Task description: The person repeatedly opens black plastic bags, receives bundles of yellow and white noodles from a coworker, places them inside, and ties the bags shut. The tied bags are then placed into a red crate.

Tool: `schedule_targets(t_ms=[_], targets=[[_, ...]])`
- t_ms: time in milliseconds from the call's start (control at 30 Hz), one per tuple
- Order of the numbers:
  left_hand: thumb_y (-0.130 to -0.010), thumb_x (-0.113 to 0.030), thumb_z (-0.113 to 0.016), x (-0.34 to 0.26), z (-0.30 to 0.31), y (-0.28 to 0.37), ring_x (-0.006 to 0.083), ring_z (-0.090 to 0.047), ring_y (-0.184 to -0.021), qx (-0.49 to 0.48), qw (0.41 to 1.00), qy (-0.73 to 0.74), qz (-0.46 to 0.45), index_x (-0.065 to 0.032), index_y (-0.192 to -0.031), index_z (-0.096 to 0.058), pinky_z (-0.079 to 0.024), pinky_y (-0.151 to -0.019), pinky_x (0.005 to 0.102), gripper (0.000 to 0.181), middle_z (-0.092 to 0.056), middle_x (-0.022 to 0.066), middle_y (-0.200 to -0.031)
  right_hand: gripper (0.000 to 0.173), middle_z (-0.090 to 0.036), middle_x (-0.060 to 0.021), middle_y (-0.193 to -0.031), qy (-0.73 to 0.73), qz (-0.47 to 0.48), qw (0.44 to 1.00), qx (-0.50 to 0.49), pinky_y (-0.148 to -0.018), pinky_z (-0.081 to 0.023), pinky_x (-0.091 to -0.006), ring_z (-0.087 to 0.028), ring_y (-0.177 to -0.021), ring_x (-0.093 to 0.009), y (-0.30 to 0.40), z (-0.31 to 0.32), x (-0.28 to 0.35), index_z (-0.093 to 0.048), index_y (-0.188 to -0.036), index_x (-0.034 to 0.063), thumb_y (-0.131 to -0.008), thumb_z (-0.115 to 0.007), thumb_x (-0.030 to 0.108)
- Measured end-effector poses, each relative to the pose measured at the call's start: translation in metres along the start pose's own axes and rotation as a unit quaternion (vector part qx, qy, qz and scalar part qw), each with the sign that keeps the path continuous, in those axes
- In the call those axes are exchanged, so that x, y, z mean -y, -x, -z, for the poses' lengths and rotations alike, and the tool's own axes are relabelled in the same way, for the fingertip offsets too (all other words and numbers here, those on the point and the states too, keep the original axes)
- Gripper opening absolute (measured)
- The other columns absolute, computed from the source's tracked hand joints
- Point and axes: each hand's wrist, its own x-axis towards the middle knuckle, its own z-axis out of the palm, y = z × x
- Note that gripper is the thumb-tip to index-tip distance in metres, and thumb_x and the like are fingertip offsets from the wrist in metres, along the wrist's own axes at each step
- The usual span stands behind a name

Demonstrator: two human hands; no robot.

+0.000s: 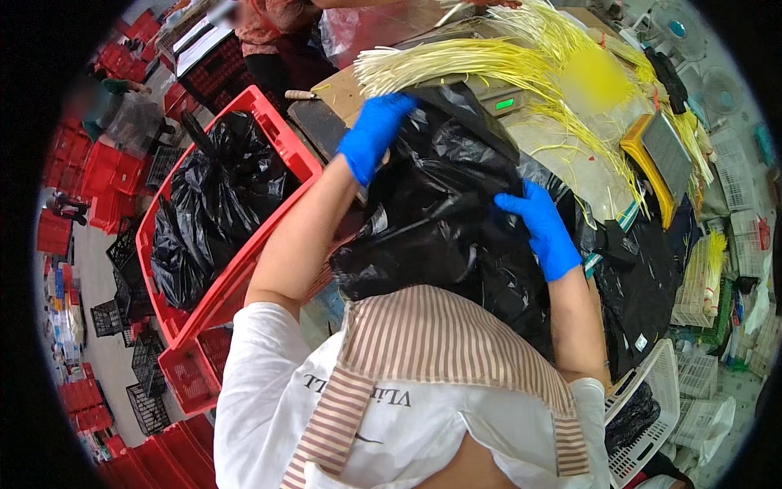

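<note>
A large black plastic bag [440, 202] spreads in front of my body, over the near edge of the table. My left hand [376, 137], in a blue glove, grips the bag's upper left edge with the fingers closed. My right hand [540, 229], gloved in the same blue, lies on the bag's right side, thumb pointing left; whether its fingers pinch the plastic cannot be told. Beyond the bag lies a long bundle of yellow-white stalks [452, 61], resembling garlic chives, beside a scale with a lit green display [504, 104].
A red plastic crate [244, 263] holding a knotted black bag [217, 214] stands at left. A wooden-handled tool [300, 95] lies beyond. A yellow-framed device [657, 162] and more black plastic [641, 293] are at right, above a white basket [663, 415]. Other people are at the top and far left.
</note>
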Motion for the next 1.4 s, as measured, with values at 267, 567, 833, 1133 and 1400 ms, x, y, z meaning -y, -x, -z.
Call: schedule_targets(t_ms=[267,567,833,1133,1400], targets=[[-0.079,-0.011,-0.043,0.040,0.009,-0.027,0.0132,-0.053,-0.070,0.044,0.959,-0.278,-0.016,-0.0012,-0.094,-0.056,-0.045,-0.065,0.0291,0.022,-0.059,0.0071,-0.086,0.032,-0.054,-0.0032,-0.091,0.188,0.059,0.973,0.118,-0.073,-0.039,-0.0243,-0.047,-0.082,-0.011,0.006,-0.016,-0.001,-0.051,-0.097,-0.0002,-0.070,-0.063,0.013],[-0.069,-0.032,-0.054,0.034,0.029,-0.021,0.0313,-0.056,-0.083,-0.012,0.921,-0.389,-0.006,-0.0074,-0.087,-0.061,-0.044,-0.074,0.0374,0.032,-0.058,0.0188,-0.087,0.032,-0.056,-0.0067,-0.090,0.083,0.028,0.996,0.009,-0.069,-0.044,-0.0281,-0.053,-0.080,-0.017,0.006,-0.024,0.010,-0.052,-0.101,-0.0003,-0.071,-0.060,0.009],[-0.074,-0.040,-0.057,-0.027,-0.035,0.084,0.0189,-0.053,-0.059,0.198,0.971,-0.084,0.105,0.0003,-0.080,-0.057,-0.043,-0.054,0.0313,0.041,-0.057,0.0092,-0.066,0.030,-0.055,-0.0076,-0.096,0.031,0.170,0.985,-0.026,-0.075,-0.041,-0.0294,-0.051,-0.086,-0.016,-0.010,-0.061,0.001,-0.053,-0.100,0.0004,-0.075,-0.057,0.015],[-0.064,-0.020,-0.060,0.012,0.092,0.085,0.0309,-0.056,-0.073,-0.206,0.871,-0.444,-0.029,-0.0045,-0.073,-0.058,-0.045,-0.063,0.0388,0.018,-0.057,0.0181,-0.079,0.030,-0.057,-0.0142,-0.096,0.391,0.288,0.856,-0.177,-0.078,-0.043,-0.0315,-0.054,-0.085,-0.021,0.004,0.041,0.026,-0.054,-0.100,-0.0044,-0.071,-0.057,0.005],[-0.056,-0.017,-0.068,-0.063,-0.015,0.116,0.0346,-0.032,-0.115,-0.024,0.829,-0.423,-0.365,-0.0062,-0.125,-0.028,-0.029,-0.093,0.0418,0.080,-0.032,0.0186,-0.125,0.037,-0.052,-0.0142,-0.101,-0.015,0.271,0.942,-0.198,-0.078,-0.042,-0.0330,-0.051,-0.090,-0.024,0.027,-0.027,0.068,-0.048,-0.105,0.0000,-0.080,-0.039,0.027]])
